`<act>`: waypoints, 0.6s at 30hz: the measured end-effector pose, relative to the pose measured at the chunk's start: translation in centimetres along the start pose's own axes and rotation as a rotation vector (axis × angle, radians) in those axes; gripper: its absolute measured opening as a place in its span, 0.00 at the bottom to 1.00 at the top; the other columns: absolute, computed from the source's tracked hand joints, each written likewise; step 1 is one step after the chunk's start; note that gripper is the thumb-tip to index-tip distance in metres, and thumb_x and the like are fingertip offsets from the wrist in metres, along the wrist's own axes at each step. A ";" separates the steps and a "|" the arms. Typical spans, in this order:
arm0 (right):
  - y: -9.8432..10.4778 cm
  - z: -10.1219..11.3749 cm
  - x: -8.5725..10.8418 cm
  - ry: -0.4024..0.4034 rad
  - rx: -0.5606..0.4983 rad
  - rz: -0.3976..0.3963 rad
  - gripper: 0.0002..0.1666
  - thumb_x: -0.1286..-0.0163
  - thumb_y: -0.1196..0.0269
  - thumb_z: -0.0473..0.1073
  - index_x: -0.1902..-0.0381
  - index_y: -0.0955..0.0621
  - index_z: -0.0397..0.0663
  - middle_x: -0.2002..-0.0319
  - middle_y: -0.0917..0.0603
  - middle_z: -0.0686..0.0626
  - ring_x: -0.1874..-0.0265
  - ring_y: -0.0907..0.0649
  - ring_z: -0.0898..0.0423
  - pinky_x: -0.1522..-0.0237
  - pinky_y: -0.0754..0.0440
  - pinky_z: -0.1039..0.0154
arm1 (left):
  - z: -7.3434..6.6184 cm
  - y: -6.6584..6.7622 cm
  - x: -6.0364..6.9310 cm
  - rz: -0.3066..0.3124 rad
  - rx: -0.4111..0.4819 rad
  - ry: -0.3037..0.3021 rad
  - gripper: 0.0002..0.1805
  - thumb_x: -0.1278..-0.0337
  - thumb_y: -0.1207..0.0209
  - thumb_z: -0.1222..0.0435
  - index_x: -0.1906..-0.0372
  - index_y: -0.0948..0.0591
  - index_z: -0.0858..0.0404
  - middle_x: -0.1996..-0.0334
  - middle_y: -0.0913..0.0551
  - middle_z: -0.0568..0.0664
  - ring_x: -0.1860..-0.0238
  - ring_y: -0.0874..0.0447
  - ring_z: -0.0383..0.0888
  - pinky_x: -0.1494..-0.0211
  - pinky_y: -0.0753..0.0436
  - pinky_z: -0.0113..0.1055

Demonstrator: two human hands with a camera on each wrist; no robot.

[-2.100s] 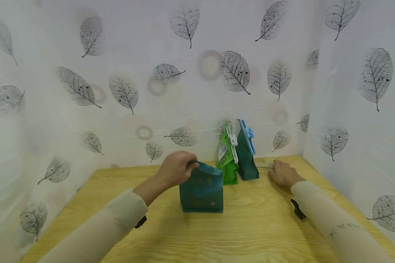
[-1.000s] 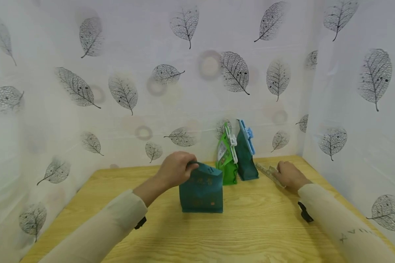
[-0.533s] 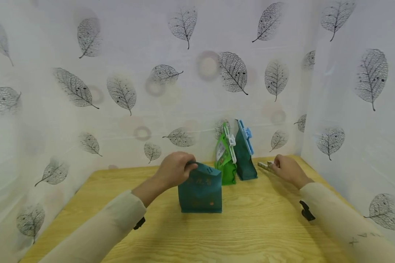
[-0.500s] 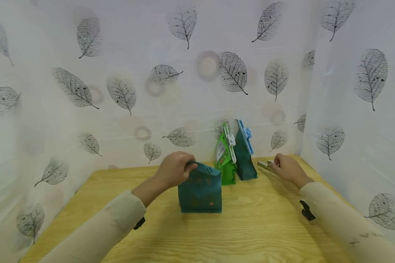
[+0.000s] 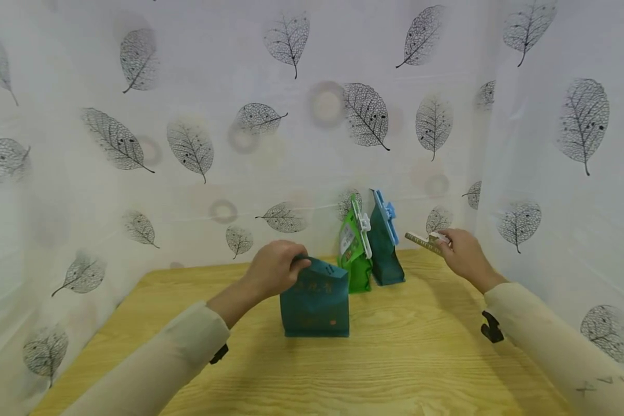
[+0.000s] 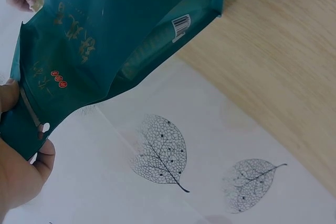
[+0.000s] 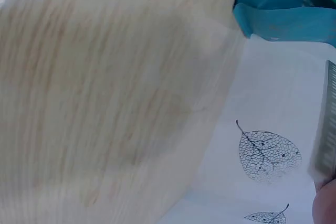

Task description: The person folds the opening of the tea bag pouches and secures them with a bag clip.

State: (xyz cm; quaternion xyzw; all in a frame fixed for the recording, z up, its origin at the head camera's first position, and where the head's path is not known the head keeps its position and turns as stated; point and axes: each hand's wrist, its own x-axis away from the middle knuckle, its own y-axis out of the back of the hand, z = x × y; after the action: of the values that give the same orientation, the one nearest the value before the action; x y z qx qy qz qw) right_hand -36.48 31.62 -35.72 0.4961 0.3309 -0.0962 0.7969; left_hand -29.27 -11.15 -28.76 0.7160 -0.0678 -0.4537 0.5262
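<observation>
A teal pouch (image 5: 314,309) with gold lettering stands upright on the table. My left hand (image 5: 275,268) pinches its folded top at the left corner. The left wrist view shows the thumb on one face of the pouch (image 6: 79,40) and a small hole near the fingers. Raised above the table at the back right, my right hand (image 5: 465,254) holds a cream bag clip (image 5: 420,239) between thumb and fingers, its toothed bar pointing left. Only part of the clip (image 7: 326,124) and a fingertip (image 7: 325,205) show at the right wrist view's edge.
Behind the held pouch stand a green pouch (image 5: 360,274) with a white clip (image 5: 364,228) and another teal pouch (image 5: 387,260) with a light-blue clip (image 5: 387,216). Leaf-printed white curtains (image 5: 312,167) enclose the wooden table (image 5: 395,358) at the back and sides.
My right hand has picked the cream bag clip up from the table and raised it, after turning it about. The left hand and its pouch have stayed in place.
</observation>
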 end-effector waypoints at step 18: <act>1.0 2.7 -1.1 0.010 -0.053 -0.257 0.16 0.32 0.38 0.37 0.52 0.20 0.27 0.67 0.18 0.35 0.72 0.20 0.44 0.68 0.23 0.50 | 0.0 -0.1 0.0 0.006 0.004 -0.005 0.05 0.37 0.35 0.64 0.68 0.15 0.61 0.73 0.15 0.47 0.72 0.18 0.42 0.63 0.18 0.38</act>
State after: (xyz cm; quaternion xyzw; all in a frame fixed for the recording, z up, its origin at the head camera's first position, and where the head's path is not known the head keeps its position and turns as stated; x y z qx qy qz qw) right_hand -35.67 29.59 -33.58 0.4290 0.3983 -0.1861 0.7891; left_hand -29.34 -11.10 -28.85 0.7158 -0.0722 -0.4538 0.5259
